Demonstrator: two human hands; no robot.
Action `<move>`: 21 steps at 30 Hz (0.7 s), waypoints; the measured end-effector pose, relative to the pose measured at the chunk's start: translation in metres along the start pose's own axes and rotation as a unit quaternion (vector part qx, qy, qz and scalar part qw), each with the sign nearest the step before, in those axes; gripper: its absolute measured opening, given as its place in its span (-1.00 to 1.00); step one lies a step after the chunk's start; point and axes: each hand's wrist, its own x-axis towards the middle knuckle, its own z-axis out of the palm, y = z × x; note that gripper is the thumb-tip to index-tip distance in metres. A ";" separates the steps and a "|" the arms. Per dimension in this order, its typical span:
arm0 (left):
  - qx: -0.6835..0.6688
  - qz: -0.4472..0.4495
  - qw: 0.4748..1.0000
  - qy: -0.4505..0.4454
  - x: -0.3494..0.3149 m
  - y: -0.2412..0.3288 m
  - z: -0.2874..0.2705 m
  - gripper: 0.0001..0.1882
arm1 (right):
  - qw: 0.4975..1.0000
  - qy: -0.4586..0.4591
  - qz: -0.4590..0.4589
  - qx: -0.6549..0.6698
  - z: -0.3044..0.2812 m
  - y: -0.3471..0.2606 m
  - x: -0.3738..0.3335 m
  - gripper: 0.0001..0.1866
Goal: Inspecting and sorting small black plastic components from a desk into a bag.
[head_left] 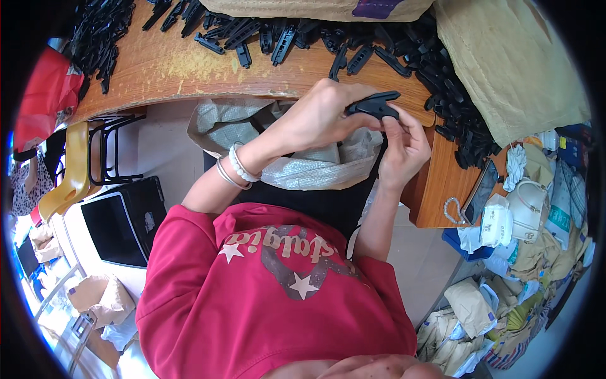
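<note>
A small black plastic clip-like piece (375,105) is held above the front edge of the wooden table, its forked end toward the right. My left hand (325,110), with white beads and a bangle at the wrist, is closed on its left end. My right hand (405,148) pinches its right end between thumb and fingers. Just beyond my hands lie several loose black plastic pieces (360,60) of a long, narrow shape. Below my hands, a woven white sack (309,170) gapes over my lap; its contents are mostly hidden.
Black parts lie heaped at the table's far left (101,38) and right (457,107). Brown paper packages (511,63) rest at the back and right. A phone (481,189), a bead bracelet (452,210) and a white bag (528,208) are at the right. A yellow chair (72,164) stands left.
</note>
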 end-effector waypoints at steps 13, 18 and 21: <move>-0.155 -0.127 0.979 -0.038 0.003 -0.013 0.007 -0.74 | 0.998 -0.053 0.018 -0.035 -0.018 0.018 0.016 -0.85; -0.026 -0.098 0.992 0.074 0.053 -0.035 -0.006 -0.46 | 0.879 0.094 -0.110 -0.454 -0.050 0.029 0.047 -0.75; 0.002 -0.092 0.995 0.038 0.082 -0.033 0.009 -0.68 | 0.816 0.027 -0.138 -0.561 -0.056 0.041 0.055 -0.67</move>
